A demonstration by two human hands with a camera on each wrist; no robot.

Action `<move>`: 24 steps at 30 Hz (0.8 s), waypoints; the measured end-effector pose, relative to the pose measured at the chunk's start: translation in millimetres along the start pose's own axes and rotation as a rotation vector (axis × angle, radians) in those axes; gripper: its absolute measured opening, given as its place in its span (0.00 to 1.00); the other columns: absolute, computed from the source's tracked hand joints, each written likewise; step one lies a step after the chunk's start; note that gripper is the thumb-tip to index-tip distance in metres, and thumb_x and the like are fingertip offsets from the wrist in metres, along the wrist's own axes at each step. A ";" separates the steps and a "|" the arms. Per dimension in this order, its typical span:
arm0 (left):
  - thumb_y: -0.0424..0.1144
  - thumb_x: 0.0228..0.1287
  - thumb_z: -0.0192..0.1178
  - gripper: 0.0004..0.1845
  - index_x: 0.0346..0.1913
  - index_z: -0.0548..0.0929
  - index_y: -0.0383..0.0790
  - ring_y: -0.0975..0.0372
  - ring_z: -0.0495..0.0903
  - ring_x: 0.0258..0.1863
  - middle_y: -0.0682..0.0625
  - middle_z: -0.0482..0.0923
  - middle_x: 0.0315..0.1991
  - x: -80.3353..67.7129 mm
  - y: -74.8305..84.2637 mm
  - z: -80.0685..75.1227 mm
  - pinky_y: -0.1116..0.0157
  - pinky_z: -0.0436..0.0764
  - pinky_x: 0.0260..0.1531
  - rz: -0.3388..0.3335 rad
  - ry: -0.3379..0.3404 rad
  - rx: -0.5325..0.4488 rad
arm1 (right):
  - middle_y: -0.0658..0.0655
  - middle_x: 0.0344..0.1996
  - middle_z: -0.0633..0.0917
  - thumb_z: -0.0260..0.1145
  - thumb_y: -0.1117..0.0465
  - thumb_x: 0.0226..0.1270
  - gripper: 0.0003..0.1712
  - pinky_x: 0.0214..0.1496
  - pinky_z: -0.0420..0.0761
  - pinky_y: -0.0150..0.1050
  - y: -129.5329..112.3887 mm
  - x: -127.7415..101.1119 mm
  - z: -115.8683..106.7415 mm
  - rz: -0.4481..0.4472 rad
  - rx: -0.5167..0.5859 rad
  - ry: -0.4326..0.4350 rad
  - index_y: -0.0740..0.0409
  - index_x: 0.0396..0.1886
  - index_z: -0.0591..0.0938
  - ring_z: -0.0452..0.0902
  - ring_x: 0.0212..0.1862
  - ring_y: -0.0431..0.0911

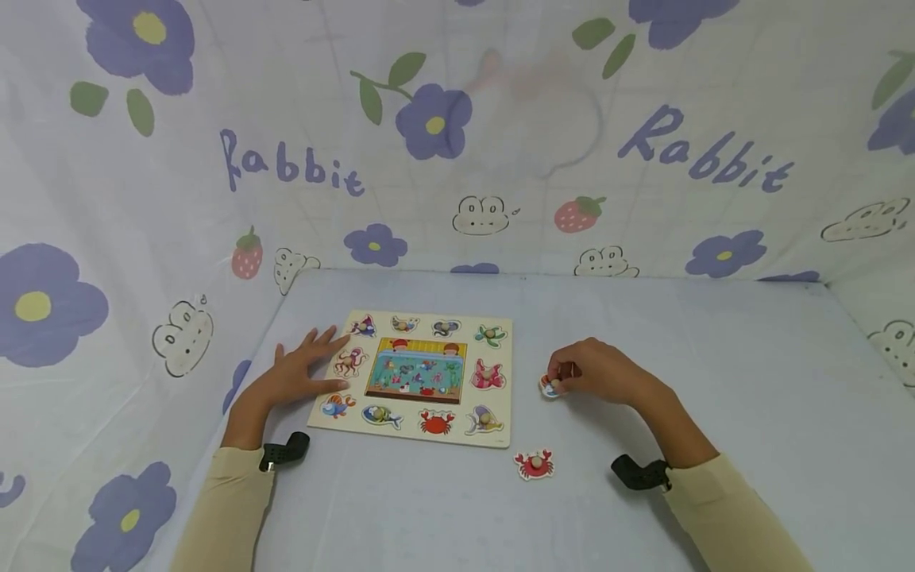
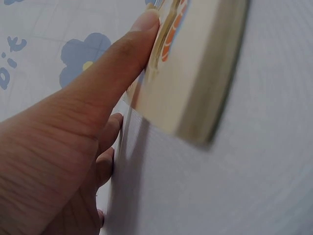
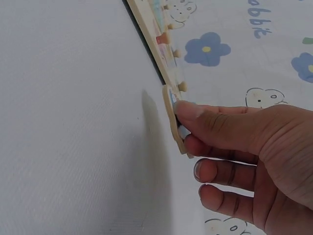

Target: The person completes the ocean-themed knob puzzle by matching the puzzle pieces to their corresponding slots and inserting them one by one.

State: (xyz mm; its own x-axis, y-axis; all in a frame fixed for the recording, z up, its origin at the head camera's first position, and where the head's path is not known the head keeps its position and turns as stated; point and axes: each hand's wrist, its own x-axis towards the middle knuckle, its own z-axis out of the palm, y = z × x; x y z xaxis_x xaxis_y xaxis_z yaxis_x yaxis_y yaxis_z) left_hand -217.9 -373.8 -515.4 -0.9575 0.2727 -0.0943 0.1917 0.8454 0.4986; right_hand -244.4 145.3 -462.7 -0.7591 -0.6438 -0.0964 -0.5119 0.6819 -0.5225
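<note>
My right hand [image 1: 600, 371] pinches a small wooden puzzle piece [image 1: 549, 387], orange, blue and white, by its knob between thumb and index finger. In the right wrist view the piece [image 3: 169, 115] is seen edge-on, tilted, with a shadow on the table beside it. A wooden peg puzzle board [image 1: 422, 330] with sea animals round an aquarium picture lies to the left. My left hand [image 1: 296, 379] rests on the board's left edge, fingers spread; the left wrist view shows its thumb [image 2: 139, 36] on the board's surface.
A red crab piece [image 1: 534, 464] with a knob lies on the white table, just off the board's lower right corner. Several knobbed pieces sit in the board, such as the turtle [image 1: 491, 334]. A patterned cloth [image 1: 529, 175] hangs behind and at the sides.
</note>
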 end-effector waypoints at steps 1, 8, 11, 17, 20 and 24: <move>0.64 0.57 0.70 0.50 0.80 0.60 0.54 0.42 0.35 0.81 0.45 0.46 0.82 -0.2 0.1 0.2 0.28 0.24 0.65 -0.001 -0.001 0.000 | 0.43 0.27 0.82 0.77 0.62 0.61 0.07 0.37 0.78 0.38 -1.1 -0.1 0.1 0.000 0.001 0.005 0.47 0.33 0.86 0.74 0.34 0.42; 0.64 0.58 0.69 0.50 0.80 0.60 0.54 0.42 0.36 0.81 0.45 0.47 0.82 -0.7 -0.4 0.3 0.27 0.25 0.65 0.000 0.000 0.012 | 0.42 0.25 0.81 0.76 0.61 0.62 0.06 0.34 0.77 0.36 -6.3 1.6 2.6 -0.018 -0.022 0.051 0.46 0.33 0.85 0.73 0.31 0.41; 0.64 0.58 0.69 0.50 0.80 0.60 0.54 0.42 0.36 0.81 0.45 0.47 0.82 -0.4 -0.9 -0.2 0.27 0.25 0.65 0.001 0.004 0.011 | 0.41 0.25 0.81 0.76 0.61 0.62 0.06 0.33 0.77 0.35 -8.0 3.1 4.2 -0.032 -0.034 0.071 0.46 0.33 0.85 0.74 0.31 0.40; 0.66 0.58 0.69 0.50 0.80 0.60 0.57 0.43 0.36 0.81 0.47 0.47 0.82 2.3 -3.4 0.6 0.27 0.25 0.65 0.000 0.010 0.015 | 0.40 0.25 0.83 0.77 0.58 0.62 0.06 0.33 0.77 0.36 -15.8 4.3 6.5 -0.029 -0.041 0.091 0.45 0.33 0.86 0.73 0.30 0.40; 0.66 0.58 0.68 0.50 0.80 0.60 0.57 0.43 0.36 0.81 0.47 0.47 0.82 3.8 -6.0 1.6 0.27 0.25 0.65 -0.004 0.006 0.024 | 0.40 0.25 0.83 0.77 0.58 0.61 0.06 0.33 0.77 0.35 -23.5 3.9 7.6 -0.025 -0.046 0.086 0.45 0.33 0.86 0.73 0.30 0.40; 0.67 0.59 0.67 0.49 0.80 0.60 0.58 0.44 0.36 0.81 0.48 0.47 0.82 4.4 -9.3 2.9 0.27 0.26 0.66 -0.008 0.006 0.028 | 0.41 0.24 0.83 0.78 0.58 0.60 0.07 0.33 0.77 0.35 -35.2 4.2 10.9 -0.033 -0.058 0.073 0.45 0.33 0.86 0.73 0.30 0.40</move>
State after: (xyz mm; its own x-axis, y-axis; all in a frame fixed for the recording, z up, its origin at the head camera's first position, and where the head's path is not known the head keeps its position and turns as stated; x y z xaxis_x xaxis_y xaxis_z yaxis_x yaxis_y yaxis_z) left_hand -223.3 -379.1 -522.9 -0.9601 0.2635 -0.0933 0.1901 0.8601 0.4734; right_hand -225.2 114.8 -453.9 -0.7677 -0.6406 -0.0167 -0.5579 0.6810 -0.4743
